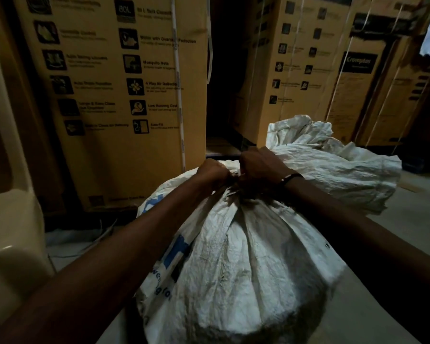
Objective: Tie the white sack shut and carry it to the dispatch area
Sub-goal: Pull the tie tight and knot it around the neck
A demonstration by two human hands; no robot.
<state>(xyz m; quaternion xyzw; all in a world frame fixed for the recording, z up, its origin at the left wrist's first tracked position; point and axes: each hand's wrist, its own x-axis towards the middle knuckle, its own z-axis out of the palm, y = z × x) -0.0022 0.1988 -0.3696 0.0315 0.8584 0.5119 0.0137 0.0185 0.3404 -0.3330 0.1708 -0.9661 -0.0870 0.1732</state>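
A full white woven sack [246,264] with blue print on its left side stands on the floor in front of me. Its top is gathered into a tight neck [235,192]. My left hand [212,173] is fisted on the left of that neck. My right hand [258,167], with a dark band at the wrist, is clenched on the right of it, touching the left hand. The loose mouth of the sack [333,165] spreads out crumpled behind and to the right of my right hand. Any tie or string is hidden by my fingers.
Tall brown cardboard appliance boxes [124,95] stand close behind the sack, more [308,70] at the back right, with a dark gap [224,83] between them. A cream plastic object [8,194] fills the left edge. Pale floor [395,219] shows to the right.
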